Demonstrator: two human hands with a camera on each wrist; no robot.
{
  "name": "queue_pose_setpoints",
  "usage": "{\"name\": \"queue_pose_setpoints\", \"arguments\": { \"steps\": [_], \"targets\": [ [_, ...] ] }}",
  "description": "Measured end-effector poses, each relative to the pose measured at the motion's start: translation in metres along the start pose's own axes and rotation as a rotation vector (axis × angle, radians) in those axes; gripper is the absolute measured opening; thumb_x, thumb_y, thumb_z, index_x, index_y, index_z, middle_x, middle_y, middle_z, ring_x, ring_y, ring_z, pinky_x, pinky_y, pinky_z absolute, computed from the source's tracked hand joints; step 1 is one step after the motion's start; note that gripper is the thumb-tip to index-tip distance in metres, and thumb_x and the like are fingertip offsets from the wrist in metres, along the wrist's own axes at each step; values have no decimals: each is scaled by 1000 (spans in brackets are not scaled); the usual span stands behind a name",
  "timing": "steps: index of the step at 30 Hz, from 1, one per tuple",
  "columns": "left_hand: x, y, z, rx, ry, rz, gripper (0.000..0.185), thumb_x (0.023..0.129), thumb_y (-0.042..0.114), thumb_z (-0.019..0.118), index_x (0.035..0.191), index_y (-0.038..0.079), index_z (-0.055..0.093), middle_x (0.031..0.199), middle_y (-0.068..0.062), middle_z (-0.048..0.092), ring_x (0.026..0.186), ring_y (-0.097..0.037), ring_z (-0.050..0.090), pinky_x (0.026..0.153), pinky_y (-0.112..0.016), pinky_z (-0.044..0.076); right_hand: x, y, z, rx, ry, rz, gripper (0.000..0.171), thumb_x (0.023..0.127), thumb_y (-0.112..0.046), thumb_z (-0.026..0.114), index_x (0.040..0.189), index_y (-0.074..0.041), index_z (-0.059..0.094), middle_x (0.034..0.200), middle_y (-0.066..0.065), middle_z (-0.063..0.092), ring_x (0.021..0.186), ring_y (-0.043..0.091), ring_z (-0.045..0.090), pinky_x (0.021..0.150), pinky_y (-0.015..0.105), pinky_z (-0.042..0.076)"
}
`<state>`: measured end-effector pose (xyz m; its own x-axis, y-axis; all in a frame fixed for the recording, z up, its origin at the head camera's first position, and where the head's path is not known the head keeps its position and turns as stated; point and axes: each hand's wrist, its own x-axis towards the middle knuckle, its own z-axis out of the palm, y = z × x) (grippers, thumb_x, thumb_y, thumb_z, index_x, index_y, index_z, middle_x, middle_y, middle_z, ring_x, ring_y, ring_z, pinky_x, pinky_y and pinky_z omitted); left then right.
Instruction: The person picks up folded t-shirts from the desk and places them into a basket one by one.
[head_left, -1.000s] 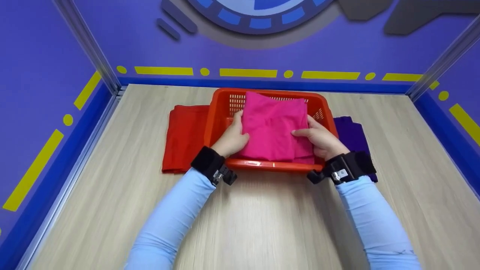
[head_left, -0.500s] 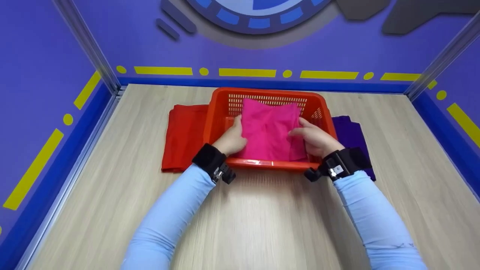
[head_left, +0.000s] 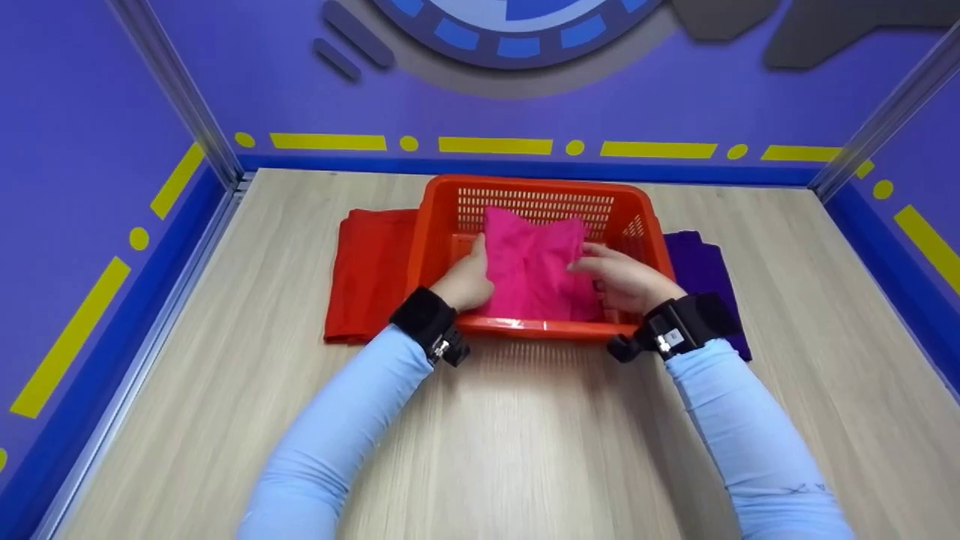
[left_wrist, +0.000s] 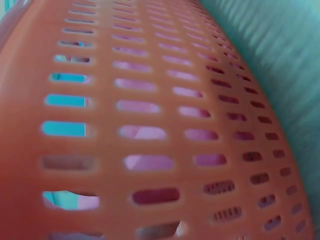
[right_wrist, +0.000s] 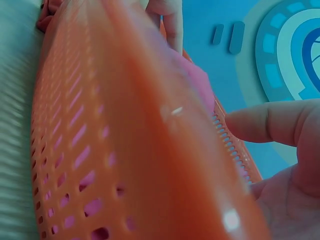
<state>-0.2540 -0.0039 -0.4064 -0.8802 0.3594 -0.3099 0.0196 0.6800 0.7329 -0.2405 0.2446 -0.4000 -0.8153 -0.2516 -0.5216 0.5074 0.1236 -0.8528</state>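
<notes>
The pink cloth (head_left: 529,270) is inside the basket (head_left: 555,328), flanked by the left hand (head_left: 465,281), whose grip I cannot tell, and the loose, straight-thumbed right hand (head_left: 626,277), probably so its folds hold together. A red cloth (head_left: 371,277) and a purple cloth (head_left: 701,274) lie outside, on either side.

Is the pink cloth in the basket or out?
In: the pink cloth is within the basket, its pink showing through the holes in both wrist views.

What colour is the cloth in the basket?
Bright pink cloth; it shows best in the head view.
</notes>
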Motion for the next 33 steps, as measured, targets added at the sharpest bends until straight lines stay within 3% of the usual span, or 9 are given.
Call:
{"name": "queue_pose_setpoints", "arguments": {
  "steps": [3,7,9,11,19,23,27,30,33],
  "targets": [
    [0,0,0,-10,5,13,88,92,-11,44,163,9,-4,85,-8,51,69,-20,41,65,-30,38,1,1,0,-24,3,-5,78,102,-14,52,164,-13,3,163,18,20,148,38,20,122,57,15],
    [-1,0,1,46,7,61,75,91,-8,46,161,4,20,131,-24,57,111,-29,54,95,-35,46,1,2,-1,-55,2,-20,76,103,-15,50,164,-12,4,165,19,17,151,40,15,122,59,12],
    [-3,1,1,84,1,67,66,93,-3,47,157,-2,29,152,-26,42,138,-31,40,113,-38,36,1,2,-1,-75,3,-34,77,104,-15,50,165,-16,2,168,15,11,152,41,13,121,62,12],
    [-4,1,1,104,-18,46,62,96,3,47,156,-5,31,157,-26,35,148,-33,28,120,-39,27,0,3,-1,-94,-4,-43,78,104,-16,50,165,-21,2,169,12,6,152,42,11,120,64,12],
    [-6,2,2,149,-36,11,61,102,21,52,151,-12,35,158,-25,34,154,-35,8,125,-39,14,-2,5,1,-135,32,4,66,103,-17,52,161,-6,24,159,17,25,140,34,25,115,47,29],
    [-7,3,2,145,-44,34,61,102,21,52,150,-13,37,155,-27,38,151,-34,24,123,-40,21,-3,4,0,-193,57,6,63,103,-21,53,158,-2,29,148,16,30,126,31,34,89,33,41],
    [-8,4,2,115,-83,37,62,102,21,51,151,-12,33,156,-26,39,145,-32,37,120,-38,28,-3,3,-1,-238,59,-6,53,104,-22,53,149,1,40,132,15,38,107,26,41,70,28,36],
    [-8,4,2,101,-83,40,61,103,21,51,153,-10,33,157,-24,38,146,-31,36,121,-39,27,-5,2,1,-210,68,-14,57,104,-21,52,154,1,35,142,16,37,119,29,40,90,33,43],
    [-8,3,3,77,-62,56,58,103,21,52,153,-5,37,155,-22,41,140,-29,43,118,-40,32,-10,0,5,-200,77,-57,65,104,-21,50,160,-3,23,156,20,30,139,36,34,113,46,37]
  ]
}}
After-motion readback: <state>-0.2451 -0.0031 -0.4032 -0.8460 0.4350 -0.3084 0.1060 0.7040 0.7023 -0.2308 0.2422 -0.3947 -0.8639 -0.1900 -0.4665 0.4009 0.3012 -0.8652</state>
